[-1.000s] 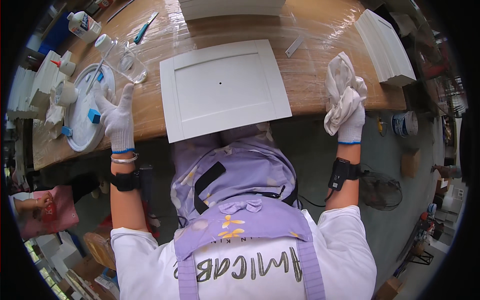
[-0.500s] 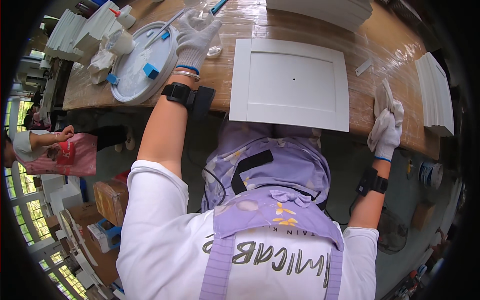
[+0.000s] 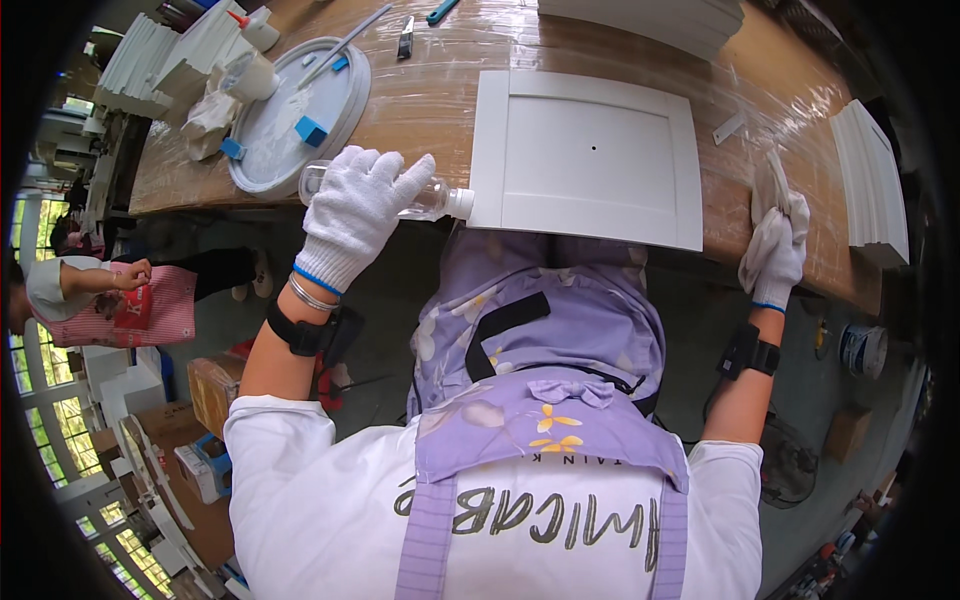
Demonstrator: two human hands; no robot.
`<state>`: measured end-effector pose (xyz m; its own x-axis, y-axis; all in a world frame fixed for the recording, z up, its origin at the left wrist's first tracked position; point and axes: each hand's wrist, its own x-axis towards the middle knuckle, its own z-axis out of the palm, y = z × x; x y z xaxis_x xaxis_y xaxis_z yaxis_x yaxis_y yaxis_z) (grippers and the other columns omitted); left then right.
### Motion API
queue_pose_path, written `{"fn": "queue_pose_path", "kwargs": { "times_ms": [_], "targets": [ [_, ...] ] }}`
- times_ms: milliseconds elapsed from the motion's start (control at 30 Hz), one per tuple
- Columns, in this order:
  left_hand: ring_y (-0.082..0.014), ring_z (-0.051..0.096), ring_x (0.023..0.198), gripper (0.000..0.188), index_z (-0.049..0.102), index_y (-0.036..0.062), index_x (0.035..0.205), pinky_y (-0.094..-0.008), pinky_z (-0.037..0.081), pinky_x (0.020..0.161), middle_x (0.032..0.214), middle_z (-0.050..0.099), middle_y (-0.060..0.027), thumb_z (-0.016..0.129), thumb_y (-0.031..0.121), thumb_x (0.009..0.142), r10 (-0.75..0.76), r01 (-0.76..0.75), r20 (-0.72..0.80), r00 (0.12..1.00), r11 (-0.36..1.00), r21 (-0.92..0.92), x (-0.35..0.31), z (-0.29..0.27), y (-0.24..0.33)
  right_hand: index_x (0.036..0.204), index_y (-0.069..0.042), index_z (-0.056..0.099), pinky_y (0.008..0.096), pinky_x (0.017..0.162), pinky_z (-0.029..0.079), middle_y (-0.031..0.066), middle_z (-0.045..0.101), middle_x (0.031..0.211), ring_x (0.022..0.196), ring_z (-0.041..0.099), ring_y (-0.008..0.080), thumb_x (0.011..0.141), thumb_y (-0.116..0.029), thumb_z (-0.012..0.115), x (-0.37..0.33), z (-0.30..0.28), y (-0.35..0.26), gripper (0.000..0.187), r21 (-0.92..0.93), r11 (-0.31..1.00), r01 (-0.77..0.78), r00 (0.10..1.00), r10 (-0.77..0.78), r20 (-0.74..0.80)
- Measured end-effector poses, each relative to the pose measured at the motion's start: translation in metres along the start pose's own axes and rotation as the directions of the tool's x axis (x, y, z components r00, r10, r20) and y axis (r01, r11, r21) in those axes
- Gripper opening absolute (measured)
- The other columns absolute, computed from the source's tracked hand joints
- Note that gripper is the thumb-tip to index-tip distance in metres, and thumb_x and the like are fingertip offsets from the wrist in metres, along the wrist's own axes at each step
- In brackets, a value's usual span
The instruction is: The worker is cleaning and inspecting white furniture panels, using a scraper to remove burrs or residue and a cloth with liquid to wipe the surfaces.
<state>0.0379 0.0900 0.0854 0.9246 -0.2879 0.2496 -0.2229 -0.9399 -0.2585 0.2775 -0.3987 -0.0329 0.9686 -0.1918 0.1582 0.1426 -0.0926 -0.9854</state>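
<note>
My left hand [image 3: 352,205], in a white knit glove, is wrapped round a clear plastic bottle [image 3: 428,199] with a white cap. The bottle lies tilted on its side, its cap beside the near left corner of a white framed panel [image 3: 595,155]. A small dark hole marks the panel's middle. At the table's right front edge, my right hand [image 3: 779,255], gloved too, is closed on a whitish cloth [image 3: 768,200] that sticks up beyond the fingers.
Left on the table [image 3: 430,110] is a round white lid [image 3: 262,150] holding blue blocks [image 3: 311,131] and a stick. A brush [image 3: 406,38] lies behind. White panel stacks [image 3: 868,185] stand right, at the back and far left. Another person [image 3: 110,290] stands off to the left.
My left hand has come back from the far side of the table toward the front edge, bringing the bottle, now tipped sideways. My right hand has barely moved.
</note>
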Motion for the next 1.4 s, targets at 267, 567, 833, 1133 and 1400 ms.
{"fn": "queue_pose_path", "kwargs": {
  "times_ms": [267,567,833,1133,1400],
  "targets": [
    [-0.0248,0.056,0.079,0.047,0.060,0.0115,0.118,-0.0374,0.046,0.073,0.085,0.055,-0.0058,0.063,0.007,0.071,-0.013,0.002,0.087,0.996,0.991,0.134,0.011,-0.007,0.010,0.126,-0.003,0.056,0.0250,0.090,0.046,0.0027,0.060,0.115,0.102,0.057,0.0122,0.093,-0.019,0.057,0.001,0.000,0.003,0.037,-0.010,0.999,-0.041,0.999,0.041,-0.001],
    [-0.0243,0.056,0.079,0.044,0.061,0.0123,0.116,-0.0369,0.046,0.073,0.081,0.053,-0.0054,0.061,0.008,0.073,0.004,-0.005,0.019,1.000,0.998,0.059,0.033,-0.005,0.030,0.127,0.001,0.055,0.0268,0.088,0.048,0.0072,0.062,0.115,0.099,0.060,0.0145,0.092,-0.013,0.059,0.002,0.001,0.008,0.038,0.221,0.974,0.041,0.999,-0.047,0.024],
    [-0.0236,0.056,0.081,0.047,0.059,0.0144,0.120,-0.0369,0.046,0.077,0.085,0.054,-0.0056,0.060,0.008,0.074,0.117,-0.118,0.043,0.992,0.993,0.026,0.076,-0.006,0.081,0.123,-0.001,0.059,0.0262,0.088,0.047,0.0065,0.064,0.112,0.098,0.060,0.0132,0.090,-0.015,0.063,-0.005,0.011,-0.003,0.036,0.119,0.993,-0.022,0.998,0.030,-0.062],
    [-0.0245,0.057,0.080,0.046,0.057,0.0127,0.122,-0.0375,0.046,0.074,0.083,0.054,-0.0067,0.056,0.011,0.076,0.188,-0.194,-0.060,0.980,0.976,-0.098,0.135,-0.002,0.142,0.121,-0.002,0.060,0.0256,0.086,0.047,0.0054,0.065,0.109,0.097,0.060,0.0119,0.089,-0.014,0.064,-0.017,0.016,-0.013,0.034,0.120,0.992,-0.035,0.999,0.038,-0.021],
    [-0.0257,0.058,0.086,0.049,0.056,0.0115,0.122,-0.0384,0.046,0.078,0.089,0.057,-0.0083,0.059,0.009,0.074,0.261,-0.264,-0.042,0.964,0.959,-0.101,0.148,-0.001,0.142,0.121,-0.002,0.061,0.0256,0.087,0.048,0.0041,0.066,0.109,0.097,0.060,0.0108,0.089,-0.012,0.064,-0.013,0.022,-0.015,0.033,0.179,0.984,-0.015,0.999,0.023,-0.043]
  ]
}}
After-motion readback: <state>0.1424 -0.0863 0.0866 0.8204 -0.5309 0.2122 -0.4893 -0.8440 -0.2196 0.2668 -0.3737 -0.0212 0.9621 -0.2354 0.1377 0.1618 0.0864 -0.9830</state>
